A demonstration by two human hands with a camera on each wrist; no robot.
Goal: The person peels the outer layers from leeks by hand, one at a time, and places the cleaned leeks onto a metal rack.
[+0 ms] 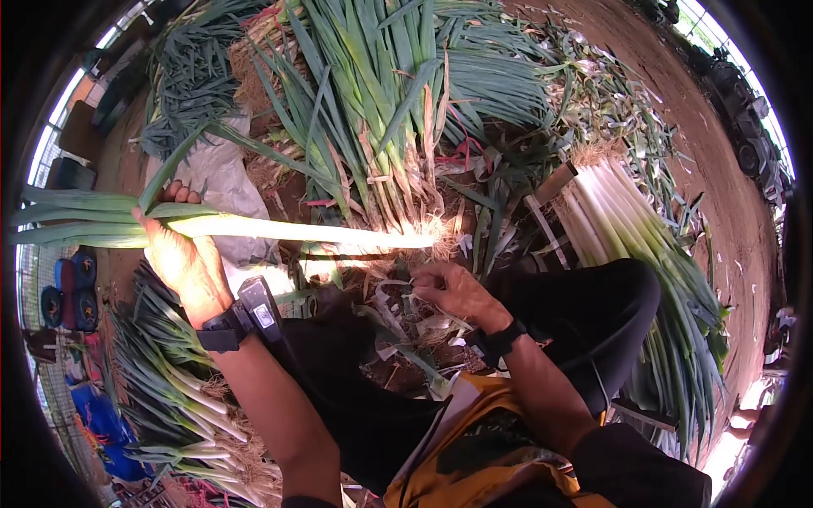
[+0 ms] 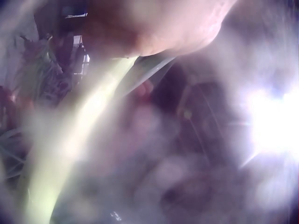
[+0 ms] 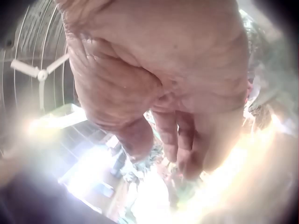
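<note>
My left hand (image 1: 182, 254) grips a long green onion (image 1: 313, 230) where its leaves begin. Its green leaves stretch left past the hand, while the bare white shaft runs right to a tuft of roots (image 1: 442, 237). In the left wrist view the pale shaft (image 2: 79, 135) slants down from the hand, blurred by glare. Below the root end is my right hand (image 1: 461, 292), fingers loosely bent, apart from the shaft. The right wrist view shows its palm, with the thumb (image 3: 135, 140) separate from the fingers and nothing held between them.
A large bunch of unpeeled green onions (image 1: 364, 110) stands in front. To the right lies a row of clean white-stemmed onions (image 1: 627, 220), roots away from me. More onions (image 1: 186, 398) lie at lower left, beside a pale sack (image 1: 229, 178). Peeled scraps (image 1: 423, 326) litter the ground between the knees.
</note>
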